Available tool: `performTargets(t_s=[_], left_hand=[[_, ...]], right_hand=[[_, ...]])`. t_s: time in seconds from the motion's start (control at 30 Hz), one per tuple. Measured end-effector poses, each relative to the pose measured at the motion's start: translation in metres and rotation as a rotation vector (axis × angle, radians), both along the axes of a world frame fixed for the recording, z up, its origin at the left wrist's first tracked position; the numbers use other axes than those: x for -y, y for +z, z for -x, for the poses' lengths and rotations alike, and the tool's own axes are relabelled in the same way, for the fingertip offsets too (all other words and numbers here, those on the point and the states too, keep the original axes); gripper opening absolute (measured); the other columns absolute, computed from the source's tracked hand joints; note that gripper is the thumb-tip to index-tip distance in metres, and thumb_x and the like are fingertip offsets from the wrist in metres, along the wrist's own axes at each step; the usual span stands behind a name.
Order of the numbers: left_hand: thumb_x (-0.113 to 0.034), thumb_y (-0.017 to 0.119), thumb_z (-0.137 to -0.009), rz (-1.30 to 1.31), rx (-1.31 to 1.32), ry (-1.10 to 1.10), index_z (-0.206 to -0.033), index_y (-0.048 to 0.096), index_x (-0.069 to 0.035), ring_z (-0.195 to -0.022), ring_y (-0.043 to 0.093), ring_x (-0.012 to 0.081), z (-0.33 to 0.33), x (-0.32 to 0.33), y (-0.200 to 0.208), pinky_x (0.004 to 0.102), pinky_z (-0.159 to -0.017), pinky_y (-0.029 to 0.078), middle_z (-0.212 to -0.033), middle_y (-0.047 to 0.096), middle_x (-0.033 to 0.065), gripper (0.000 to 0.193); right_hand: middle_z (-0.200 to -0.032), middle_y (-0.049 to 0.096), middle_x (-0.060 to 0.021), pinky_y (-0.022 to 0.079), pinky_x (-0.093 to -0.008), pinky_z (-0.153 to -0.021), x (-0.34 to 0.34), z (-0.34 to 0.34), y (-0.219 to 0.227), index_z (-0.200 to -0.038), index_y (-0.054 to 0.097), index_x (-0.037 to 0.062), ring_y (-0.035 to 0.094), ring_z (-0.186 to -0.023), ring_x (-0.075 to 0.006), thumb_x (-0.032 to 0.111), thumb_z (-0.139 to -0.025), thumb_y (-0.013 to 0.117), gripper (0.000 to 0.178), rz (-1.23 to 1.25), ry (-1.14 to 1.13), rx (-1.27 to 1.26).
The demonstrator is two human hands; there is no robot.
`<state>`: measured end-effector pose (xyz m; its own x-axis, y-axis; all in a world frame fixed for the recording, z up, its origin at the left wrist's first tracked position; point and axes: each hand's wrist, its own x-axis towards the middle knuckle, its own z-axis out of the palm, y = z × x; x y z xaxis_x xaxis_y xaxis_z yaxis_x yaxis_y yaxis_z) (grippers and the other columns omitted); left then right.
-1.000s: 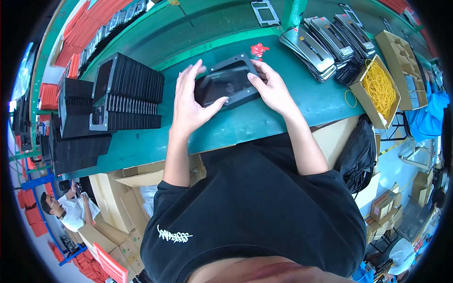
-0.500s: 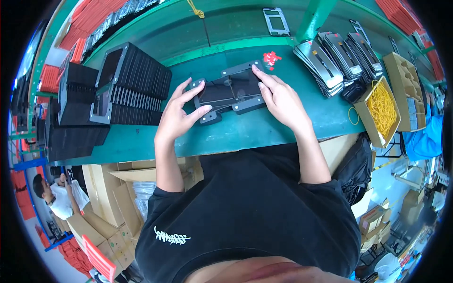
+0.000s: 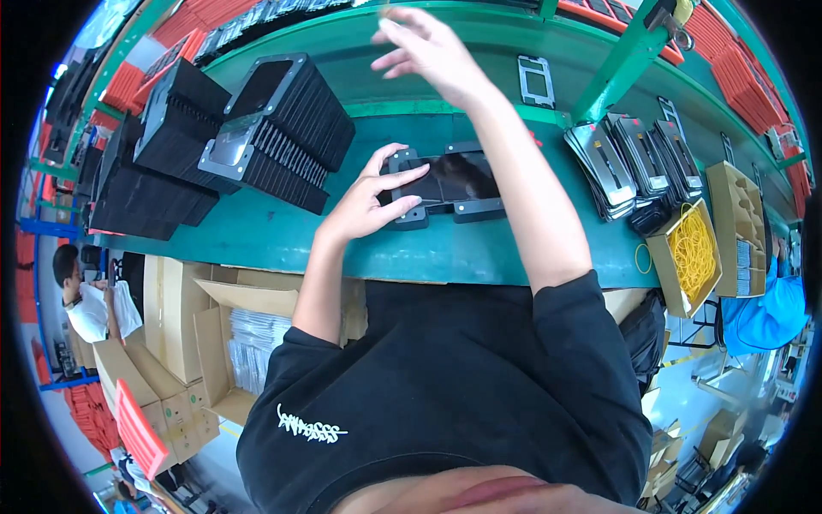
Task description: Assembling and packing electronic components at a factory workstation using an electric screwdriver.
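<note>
A black clamp-like fixture (image 3: 478, 211) with pale round screws at its corners lies on the green bench. Set in it is a glossy dark panel (image 3: 462, 174) that mirrors a blurred shape. My left hand (image 3: 366, 199) rests on the fixture's left end, fingers stretched and apart, two of them over the panel. High above the bench at the top edge, my right hand (image 3: 435, 58) reaches up with spread fingers. A small yellowish bit shows by its uppermost fingertip, too small to name. My right forearm covers part of the fixture's right end.
Stacks of black fixtures (image 3: 300, 111) stand on the left. At right are fanned piles of flat metallic phone-like parts (image 3: 598, 167), a box of yellow rubber bands (image 3: 692, 248) and a divided carton (image 3: 736, 206). A green post (image 3: 621, 73) rises behind. Beyond the left bench end, a person (image 3: 90, 295) is visible.
My right hand has left the fixture's right side and risen to the top of the picture. My left hand stays on the fixture. The whole view has shifted slightly.
</note>
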<state>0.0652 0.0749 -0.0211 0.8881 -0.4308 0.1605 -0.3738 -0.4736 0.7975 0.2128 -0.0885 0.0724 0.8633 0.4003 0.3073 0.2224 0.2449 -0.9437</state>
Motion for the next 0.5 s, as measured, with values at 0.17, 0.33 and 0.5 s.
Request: performTargets(t_s=[0.17, 0.33, 0.5], left_hand=[[-0.027, 0.085, -0.080, -0.001, 0.078, 0.014, -0.136, 0.068, -0.019, -0.139, 0.044, 0.0362, 0.004, -0.010, -0.005, 0.0449, -0.117, 0.035, -0.154, 0.038, 0.0188, 0.059], [-0.032, 0.093, -0.065, -0.028, 0.084, -0.016, -0.136, 0.068, -0.019, -0.141, 0.041, 0.0377, 0.002, -0.008, 0.006, 0.0470, -0.118, 0.032, -0.153, 0.040, 0.0191, 0.077], [-0.030, 0.094, -0.059, -0.080, 0.148, 0.003, -0.136, 0.068, -0.019, -0.140, 0.042, 0.0377, -0.003, -0.002, 0.002, 0.0465, -0.119, 0.032, -0.151, 0.043, 0.0179, 0.082]], right_hand=[[-0.073, 0.057, -0.0059, 0.050, -0.0300, -0.068, 0.040, 0.093, 0.004, -0.078, 0.053, 0.0022, 0.059, -0.065, -0.0134, 0.030, -0.110, 0.044, 0.043, 0.276, 0.453, 0.096], [-0.084, 0.062, -0.0115, 0.051, -0.0346, -0.076, 0.092, 0.159, -0.060, -0.074, 0.049, 0.0023, 0.064, -0.076, -0.0200, 0.020, -0.107, 0.043, 0.038, 0.376, 0.273, 0.070], [-0.097, 0.063, -0.0172, 0.053, -0.0392, -0.085, 0.076, 0.205, -0.126, -0.077, 0.049, 0.0014, 0.068, -0.093, -0.0300, 0.011, -0.102, 0.045, 0.028, 0.249, -0.112, 0.313]])
